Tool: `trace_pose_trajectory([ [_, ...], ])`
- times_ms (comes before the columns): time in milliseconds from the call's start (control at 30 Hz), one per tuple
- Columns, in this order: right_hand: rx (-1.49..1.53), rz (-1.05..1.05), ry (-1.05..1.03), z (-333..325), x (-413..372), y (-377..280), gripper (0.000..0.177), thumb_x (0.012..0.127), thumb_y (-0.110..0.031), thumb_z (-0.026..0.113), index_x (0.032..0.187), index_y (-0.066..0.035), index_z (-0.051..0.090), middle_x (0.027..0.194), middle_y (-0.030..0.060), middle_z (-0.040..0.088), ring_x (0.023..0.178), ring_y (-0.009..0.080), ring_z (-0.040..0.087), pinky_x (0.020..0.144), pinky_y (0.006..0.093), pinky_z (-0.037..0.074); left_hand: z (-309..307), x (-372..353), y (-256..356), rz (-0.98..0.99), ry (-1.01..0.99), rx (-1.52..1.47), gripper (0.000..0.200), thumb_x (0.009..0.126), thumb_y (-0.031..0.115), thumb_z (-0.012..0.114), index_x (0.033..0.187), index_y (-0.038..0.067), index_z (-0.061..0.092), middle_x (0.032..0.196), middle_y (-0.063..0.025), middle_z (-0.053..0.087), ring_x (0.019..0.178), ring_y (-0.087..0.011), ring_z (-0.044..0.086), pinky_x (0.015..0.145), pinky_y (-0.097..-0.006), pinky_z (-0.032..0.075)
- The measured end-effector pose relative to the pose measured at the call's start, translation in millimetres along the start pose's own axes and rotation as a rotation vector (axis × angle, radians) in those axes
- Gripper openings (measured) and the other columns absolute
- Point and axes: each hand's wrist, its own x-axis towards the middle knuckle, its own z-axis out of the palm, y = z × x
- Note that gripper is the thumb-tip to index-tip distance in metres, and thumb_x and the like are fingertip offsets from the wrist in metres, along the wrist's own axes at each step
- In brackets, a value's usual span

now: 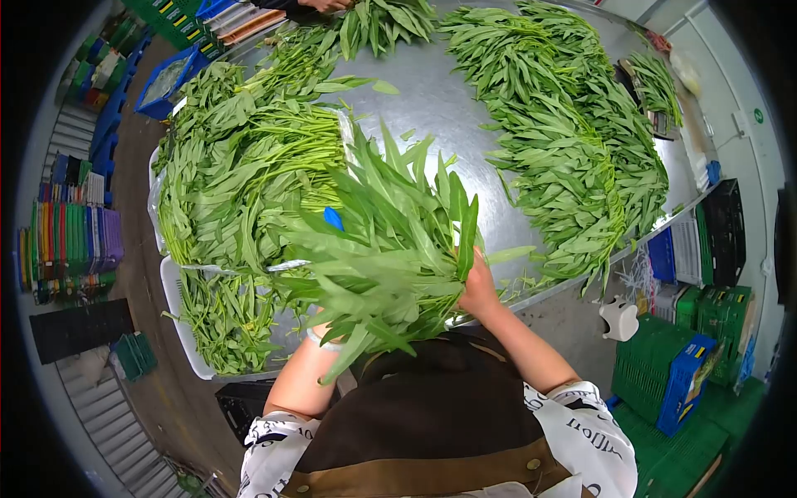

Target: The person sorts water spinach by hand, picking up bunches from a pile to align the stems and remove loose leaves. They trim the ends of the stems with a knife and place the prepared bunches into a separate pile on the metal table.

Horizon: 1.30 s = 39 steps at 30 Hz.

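A loose, leafy bunch of water spinach (pixel 390 241) is held up in front of my apron, its long pointed leaves spreading to the left and away from me. My right hand (pixel 476 289) grips the bunch at its right side, fingers partly behind leaves. On the left, my left hand (pixel 319 326) reaches in under the leaves, which hide its fingers. Beyond the bunch, a large pile of water spinach (pixel 249 158) lies with cut stems toward the middle. A small blue object (pixel 333 218) pokes out between that pile and the bunch.
Tied-looking rows of greens (pixel 573 141) cover the right of the metal table (pixel 407 108). A white crate (pixel 189 336) with greens stands at front left. Another person's hand (pixel 326 4) shows at the far edge. Green crates (pixel 652 357) stand right, near a white stool (pixel 618 319).
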Motion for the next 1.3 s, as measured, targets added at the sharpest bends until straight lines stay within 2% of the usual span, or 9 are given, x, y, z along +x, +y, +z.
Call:
trace_pose_trajectory([
  [333,0.032,-0.015,-0.027,-5,19,7,0.049,0.065,-0.009,0.072,0.109,0.001,0.055,0.097,0.0164,0.054,0.091,0.0369,0.052,0.085,0.0452,0.041,23,1,52,0.213,0.178,0.207,0.062,0.099,0.052,0.038,0.144,0.011,0.038,0.143,-0.0095,0.042,0.126,-0.0248,0.043,0.11,-0.0414,0.031],
  [733,-0.611,-0.272,-0.15,-135,117,91,0.04,0.065,0.001,0.059,0.104,-0.01,0.06,0.082,0.0066,0.052,0.09,0.0277,0.052,0.09,0.042,0.04,-50,50,43,0.137,0.346,0.268,0.055,0.1,0.044,0.043,0.142,0.008,0.041,0.144,-0.0135,0.043,0.129,-0.0267,0.044,0.106,-0.0384,0.037],
  [800,-0.694,-0.289,-0.061,-180,144,122,0.035,0.071,-0.005,0.062,0.105,-0.01,0.06,0.085,0.0077,0.053,0.093,0.0291,0.051,0.091,0.043,0.039,-63,51,34,0.099,0.345,0.311,0.049,0.099,0.04,0.047,0.136,0.008,0.048,0.137,-0.0116,0.05,0.122,-0.0247,0.049,0.101,-0.0367,0.041],
  [867,-0.72,-0.203,-0.03,-222,170,146,0.048,0.065,0.011,0.055,0.107,-0.011,0.061,0.093,0.007,0.059,0.1,0.03,0.052,0.097,0.0428,0.038,-63,58,29,0.076,0.348,0.353,0.045,0.098,0.037,0.05,0.131,0.007,0.053,0.13,-0.0103,0.056,0.116,-0.0231,0.054,0.097,-0.0356,0.044],
  [1000,-0.704,-0.13,-0.011,-284,212,196,0.047,0.063,0.012,0.058,0.107,-0.005,0.059,0.104,0.0107,0.059,0.11,0.0341,0.049,0.1,0.045,0.036,-57,70,12,0.046,0.377,0.41,0.038,0.097,0.028,0.052,0.125,0.002,0.056,0.116,-0.0107,0.063,0.104,-0.0215,0.06,0.09,-0.0344,0.048],
  [1033,-0.826,-0.051,-0.098,-294,216,216,0.055,0.068,0.009,0.06,0.121,-0.009,0.056,0.121,0.0111,0.055,0.119,0.0337,0.046,0.103,0.0467,0.035,-60,74,7,0.041,0.389,0.439,0.037,0.097,0.027,0.054,0.124,0.002,0.056,0.116,-0.0108,0.063,0.102,-0.0214,0.061,0.089,-0.0341,0.048],
  [1133,-1.329,0.048,-0.285,-282,211,274,0.066,0.077,0.007,0.058,0.137,-0.016,0.046,0.138,0.0098,0.045,0.128,0.0328,0.04,0.106,0.0474,0.034,-47,89,-5,-0.025,0.413,0.598,0.033,0.095,0.024,0.056,0.119,0.002,0.059,0.115,-0.0109,0.064,0.101,-0.0201,0.061,0.089,-0.0326,0.049],
  [1167,-1.452,0.242,-0.465,-274,209,285,0.073,0.082,0.004,0.057,0.147,-0.021,0.035,0.146,0.0085,0.038,0.134,0.0309,0.036,0.107,0.0475,0.034,-49,95,-7,-0.07,0.408,0.645,0.032,0.096,0.023,0.055,0.119,0.001,0.059,0.117,-0.0108,0.064,0.103,-0.0201,0.061,0.091,-0.0324,0.048],
  [1300,-1.304,0.348,-0.26,-238,188,304,0.062,0.081,0.003,0.057,0.139,-0.016,0.045,0.138,0.0105,0.046,0.129,0.0303,0.042,0.106,0.0457,0.035,-32,128,-5,-0.087,0.301,0.81,0.03,0.097,0.017,0.054,0.119,-0.002,0.059,0.122,-0.013,0.062,0.11,-0.0201,0.059,0.097,-0.0322,0.046],
])
